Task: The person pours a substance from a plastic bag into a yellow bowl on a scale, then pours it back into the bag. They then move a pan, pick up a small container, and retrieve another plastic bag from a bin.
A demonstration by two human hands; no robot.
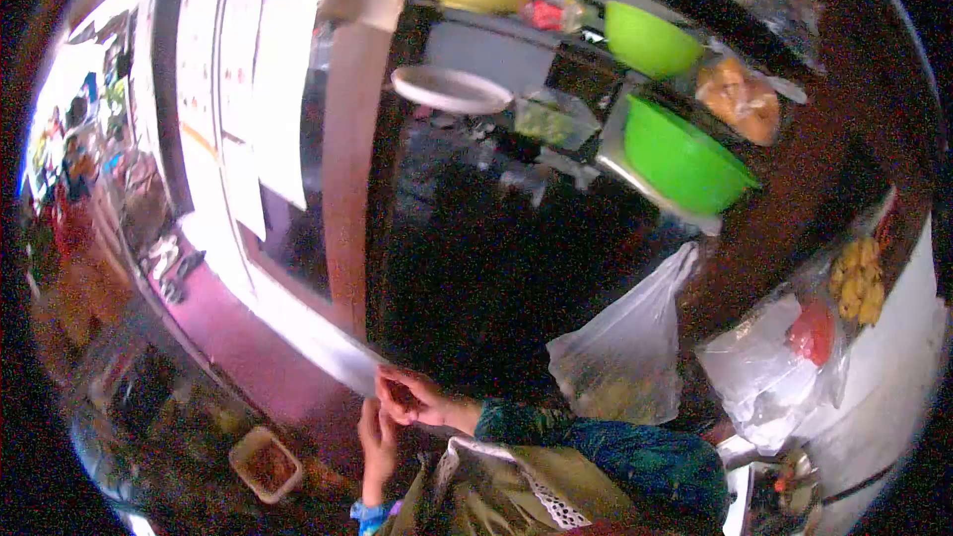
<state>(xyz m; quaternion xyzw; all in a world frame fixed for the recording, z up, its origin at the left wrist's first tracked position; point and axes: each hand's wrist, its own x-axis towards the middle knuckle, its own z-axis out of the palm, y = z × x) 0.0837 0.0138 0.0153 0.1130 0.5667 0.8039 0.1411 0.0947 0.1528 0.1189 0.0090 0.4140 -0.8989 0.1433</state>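
Observation:
My two hands meet low in the middle of the head view, in front of my apron (496, 481). My right hand (422, 401) comes in from the right out of a dark patterned sleeve (596, 447), its fingers curled in. Against its fingertips rests my left hand (375, 442), pointing upward with the fingers pressed together and a blue cuff (369, 514) at the wrist. Whatever lies between the fingers, if anything, is too small and blurred to name. Just beyond the hands runs a pinkish counter ledge (268, 352).
A white plastic bag (625, 347) hangs to the right, near another clear bag (764, 367) and some bananas (858, 283). Green basins (685, 164) and a white plate (452, 89) sit on shelves ahead. A small food tub (266, 465) stands lower left, below papered glass (278, 69).

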